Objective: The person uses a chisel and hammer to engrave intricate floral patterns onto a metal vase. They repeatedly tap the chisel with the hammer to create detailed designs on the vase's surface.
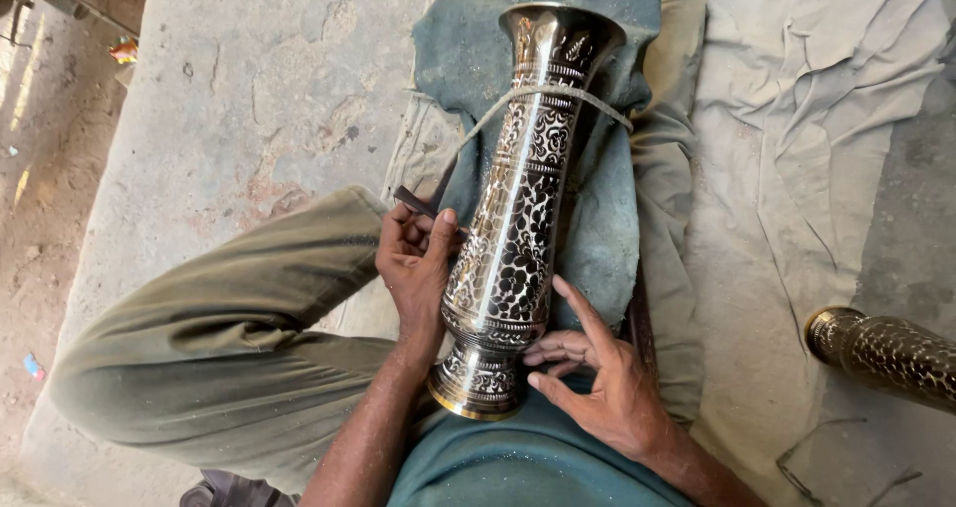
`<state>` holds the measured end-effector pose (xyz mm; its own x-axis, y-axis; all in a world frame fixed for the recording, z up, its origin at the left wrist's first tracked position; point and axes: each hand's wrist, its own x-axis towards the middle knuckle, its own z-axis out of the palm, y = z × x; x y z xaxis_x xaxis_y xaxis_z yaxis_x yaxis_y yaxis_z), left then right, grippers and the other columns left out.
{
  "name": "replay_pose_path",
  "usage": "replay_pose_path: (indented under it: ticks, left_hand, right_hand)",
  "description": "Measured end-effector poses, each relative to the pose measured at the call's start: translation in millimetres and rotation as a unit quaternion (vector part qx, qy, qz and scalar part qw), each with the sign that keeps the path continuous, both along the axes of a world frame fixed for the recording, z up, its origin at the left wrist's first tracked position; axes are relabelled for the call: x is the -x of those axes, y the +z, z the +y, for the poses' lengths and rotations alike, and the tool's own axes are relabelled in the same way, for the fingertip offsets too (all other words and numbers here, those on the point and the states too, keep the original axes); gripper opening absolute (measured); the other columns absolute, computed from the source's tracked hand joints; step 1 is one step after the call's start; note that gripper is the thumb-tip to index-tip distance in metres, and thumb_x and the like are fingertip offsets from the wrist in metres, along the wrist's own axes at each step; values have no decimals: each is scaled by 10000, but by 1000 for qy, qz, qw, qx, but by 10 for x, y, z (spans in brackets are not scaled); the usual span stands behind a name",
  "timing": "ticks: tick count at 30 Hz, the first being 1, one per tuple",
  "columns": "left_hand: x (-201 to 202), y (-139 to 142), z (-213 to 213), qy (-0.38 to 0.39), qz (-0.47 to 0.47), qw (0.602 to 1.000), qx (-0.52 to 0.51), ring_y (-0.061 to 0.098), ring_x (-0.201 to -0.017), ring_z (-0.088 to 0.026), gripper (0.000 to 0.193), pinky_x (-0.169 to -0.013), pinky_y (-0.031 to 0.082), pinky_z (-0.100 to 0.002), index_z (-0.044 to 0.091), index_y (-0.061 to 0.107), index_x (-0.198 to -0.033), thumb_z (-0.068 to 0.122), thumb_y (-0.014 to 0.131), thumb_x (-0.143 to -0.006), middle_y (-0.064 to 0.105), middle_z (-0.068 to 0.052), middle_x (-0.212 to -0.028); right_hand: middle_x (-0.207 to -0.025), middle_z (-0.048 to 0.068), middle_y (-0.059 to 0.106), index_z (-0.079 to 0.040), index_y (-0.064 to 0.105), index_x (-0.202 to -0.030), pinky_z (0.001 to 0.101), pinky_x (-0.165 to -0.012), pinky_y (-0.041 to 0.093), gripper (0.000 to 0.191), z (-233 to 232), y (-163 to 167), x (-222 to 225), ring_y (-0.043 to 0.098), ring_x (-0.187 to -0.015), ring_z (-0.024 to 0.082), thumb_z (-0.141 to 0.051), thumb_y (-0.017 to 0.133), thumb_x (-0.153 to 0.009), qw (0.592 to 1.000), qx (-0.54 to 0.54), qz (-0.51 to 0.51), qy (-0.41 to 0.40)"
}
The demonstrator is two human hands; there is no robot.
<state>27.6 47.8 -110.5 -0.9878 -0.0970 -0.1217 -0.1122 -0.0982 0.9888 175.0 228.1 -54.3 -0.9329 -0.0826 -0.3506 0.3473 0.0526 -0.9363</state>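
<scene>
Engraved vase [518, 208] lies on cloth-covered [797, 119] concrete floor [259, 79], outdoors

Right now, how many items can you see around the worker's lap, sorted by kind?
Engraved metal vases: 2, the vase in the lap and a second vase at right
Cords: 1, the cord looped over the neck
Hand tools: 1, the dark tool in the left hand
Total: 4

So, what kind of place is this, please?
Probably a floor-level metal craft workshop. An engraved metal vase lies tied with a cord on a cloth pad, the hands work on it, and a second vase lies on the cloth-covered concrete floor.
</scene>
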Motion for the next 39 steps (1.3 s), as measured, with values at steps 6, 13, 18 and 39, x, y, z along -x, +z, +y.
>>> replay_pose_path:
  ticks: [6, 13, 18, 39]
  left_hand:
    - [55, -63, -40, 10, 34, 999, 14, 607, -732, -57, 303, -630, 517, -201, -10, 593, -1211, 78, 743, -964, 630, -8, -845]
    - [99, -100, -71, 39, 40, 997, 45, 610, -737, -68, 328, -610, 554, -208, -10, 585, -1229, 73, 748, -956, 623, -22, -898]
    - [151, 136, -236, 28, 97, 993, 60, 711, -850, -148, 273, -763, 638, -279, -22, 609, -1221, 58, 753, -1004, 667, -63, -939]
    - [77, 700, -136, -56, -1, 984, -172, 719, -866, -177, 331, -733, 621, -287, -23, 532, -1259, 67, 715, -997, 687, -116, -976]
  right_hand:
    - [-1105, 124, 779, -117, 102, -1615, 342, -883, 632, 1045, -16, 78, 63, 784, -1042, 194, -35, 774, -820, 999, -11, 27, 40]
    - [-1090, 151, 784, -51, 235, -1596, 350, -924, 621, 896, -13, -53, 21, 786, -1004, 223, 49, 719, -849, 998, 29, 62, 15]
    - [-1232, 189, 724, -5, 486, -1483, 379, -1021, 633, 575, 115, -253, -90, 746, -1127, 260, 129, 598, -934, 951, -53, 225, -207]
    - [-1633, 244, 356, 55, 312, -1563, 355, -967, 557, 957, 607, -763, -112, 492, -1419, 327, 90, 668, -675, 973, -55, 49, -218]
